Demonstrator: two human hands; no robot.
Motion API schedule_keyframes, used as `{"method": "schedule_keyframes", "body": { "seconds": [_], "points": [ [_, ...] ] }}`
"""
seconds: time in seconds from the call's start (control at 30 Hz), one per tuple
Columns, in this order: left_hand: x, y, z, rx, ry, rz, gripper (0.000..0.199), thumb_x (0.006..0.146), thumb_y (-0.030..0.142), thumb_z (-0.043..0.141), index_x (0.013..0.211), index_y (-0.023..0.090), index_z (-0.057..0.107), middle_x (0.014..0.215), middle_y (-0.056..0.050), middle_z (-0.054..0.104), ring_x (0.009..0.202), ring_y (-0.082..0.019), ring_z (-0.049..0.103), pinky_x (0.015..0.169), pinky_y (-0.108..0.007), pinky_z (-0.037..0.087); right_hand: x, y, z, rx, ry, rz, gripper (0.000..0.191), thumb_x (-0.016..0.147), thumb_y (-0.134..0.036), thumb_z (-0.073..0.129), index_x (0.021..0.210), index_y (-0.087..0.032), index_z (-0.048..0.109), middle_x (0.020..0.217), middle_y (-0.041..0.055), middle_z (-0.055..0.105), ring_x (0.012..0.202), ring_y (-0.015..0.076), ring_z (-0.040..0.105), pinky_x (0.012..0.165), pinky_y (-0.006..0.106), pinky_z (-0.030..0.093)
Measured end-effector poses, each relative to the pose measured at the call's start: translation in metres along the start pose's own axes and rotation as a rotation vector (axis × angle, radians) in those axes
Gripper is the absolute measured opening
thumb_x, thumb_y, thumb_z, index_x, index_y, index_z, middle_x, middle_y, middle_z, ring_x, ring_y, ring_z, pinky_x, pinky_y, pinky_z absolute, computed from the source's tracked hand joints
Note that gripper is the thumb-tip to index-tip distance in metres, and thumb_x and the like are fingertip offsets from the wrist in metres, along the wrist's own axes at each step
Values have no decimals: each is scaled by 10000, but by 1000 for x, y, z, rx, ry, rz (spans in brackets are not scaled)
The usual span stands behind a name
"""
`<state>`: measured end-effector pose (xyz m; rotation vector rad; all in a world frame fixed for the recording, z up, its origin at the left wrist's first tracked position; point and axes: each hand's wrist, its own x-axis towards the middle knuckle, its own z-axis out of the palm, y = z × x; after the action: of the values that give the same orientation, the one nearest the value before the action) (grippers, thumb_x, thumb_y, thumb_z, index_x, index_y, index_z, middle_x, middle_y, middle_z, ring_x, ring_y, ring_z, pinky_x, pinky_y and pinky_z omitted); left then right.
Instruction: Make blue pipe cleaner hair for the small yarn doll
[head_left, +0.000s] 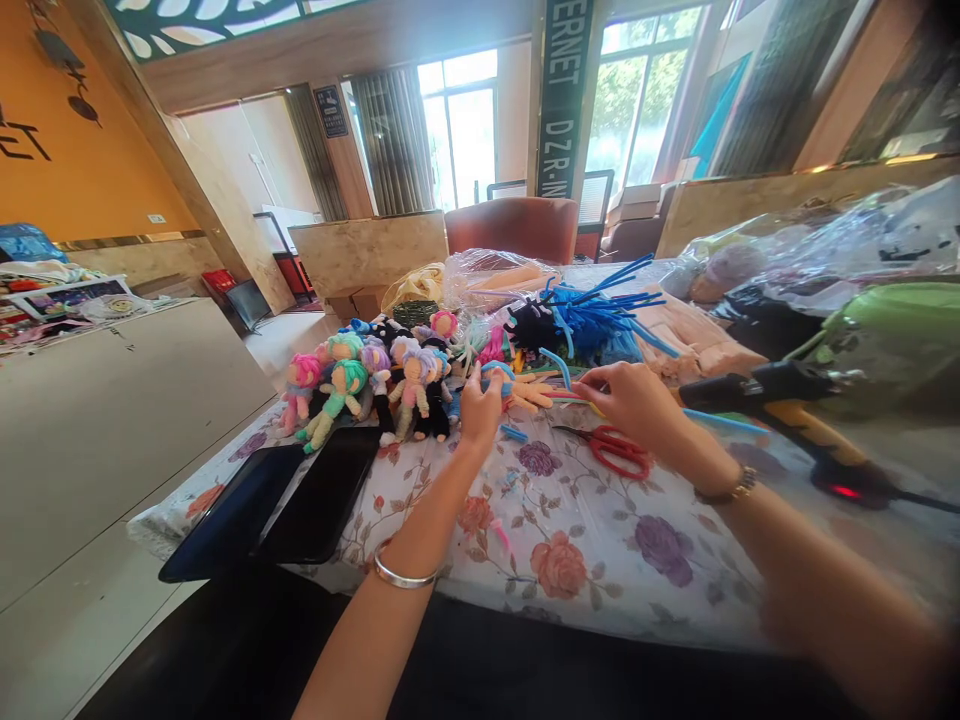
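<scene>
My left hand (pixel 480 408) is closed on a small doll made of fuzzy pipe cleaners, with blue hair (pixel 496 372) and peach limbs (pixel 531 392). The fingers partly cover its head. To the right, my right hand (pixel 626 395) pinches a short curved blue pipe cleaner (pixel 555 366) that sticks up from the fingertips, apart from the doll. Beneath my right hand lie red-handled scissors (pixel 621 453) on the flowered tablecloth (pixel 480 540). A cut bit of blue pipe cleaner (pixel 514 433) rests below the doll.
Several finished dolls (pixel 412 375) crowd together at left, behind two dark phone-like slabs (pixel 322 500). A bundle of blue pipe cleaners (pixel 600 315) lies at the back. Right of my right hand is a black and yellow glue gun (pixel 795 410) with a red light, beside a green bag (pixel 892 340).
</scene>
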<state>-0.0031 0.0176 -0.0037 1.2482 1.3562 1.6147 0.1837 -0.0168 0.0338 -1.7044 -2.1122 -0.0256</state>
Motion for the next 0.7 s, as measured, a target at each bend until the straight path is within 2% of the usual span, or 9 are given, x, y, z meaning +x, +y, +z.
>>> {"method": "schedule_keyframes", "body": {
  "seconds": [0.07,0.17,0.27,0.37,0.47,0.57,0.63,0.7],
  "points": [
    [0,-1,0,218,4,44,377,806,238,558,1156,111,615,1288,-155,575,1283,-259,458,1097,-394,319,1,2,4,-5,-3,-33,273,903,-306,506,932,-163,737,850,93,722,761,222,650,617,274,378],
    [-2,-2,-1,391,-36,94,435,802,225,558,1207,70,587,1338,-196,523,1306,-280,432,1106,-382,297,3,4,8,-13,-25,-78,281,917,-296,485,912,-156,728,887,95,718,812,226,649,643,270,387],
    [-3,-3,-2,436,2,200,440,810,245,564,1221,88,583,1331,-191,525,1290,-280,446,1096,-392,311,4,5,11,12,-43,-137,268,920,-275,482,893,-152,719,900,86,716,818,211,646,669,259,398],
    [-3,-2,-4,364,15,330,398,858,309,523,1206,131,597,1273,-152,579,1238,-246,498,1073,-385,351,5,6,13,16,-45,-200,261,920,-264,480,872,-148,709,884,85,714,804,198,642,676,251,399],
    [-4,0,-4,226,-140,407,376,875,371,508,1161,157,625,1163,-116,649,1109,-203,590,973,-329,450,6,7,16,-20,-72,-246,279,930,-270,467,840,-141,698,832,83,707,765,192,634,660,255,390],
    [-7,2,-3,247,-312,429,321,842,374,567,1064,171,679,1037,-94,692,928,-174,645,827,-280,503,8,8,19,-50,-89,-266,274,932,-273,468,856,-140,695,843,83,701,773,190,630,669,254,390],
    [-9,3,-2,331,-363,432,246,816,338,609,975,182,716,965,-83,705,827,-163,643,744,-263,498,9,8,21,-74,-86,-268,287,937,-272,453,860,-139,695,843,85,697,771,191,627,674,256,393],
    [-11,4,-1,383,-366,436,160,802,289,632,883,204,740,893,-68,710,771,-157,632,720,-259,474,9,7,21,-93,-71,-276,307,943,-274,433,861,-133,694,834,90,689,761,195,622,677,265,400]
  ]
}}
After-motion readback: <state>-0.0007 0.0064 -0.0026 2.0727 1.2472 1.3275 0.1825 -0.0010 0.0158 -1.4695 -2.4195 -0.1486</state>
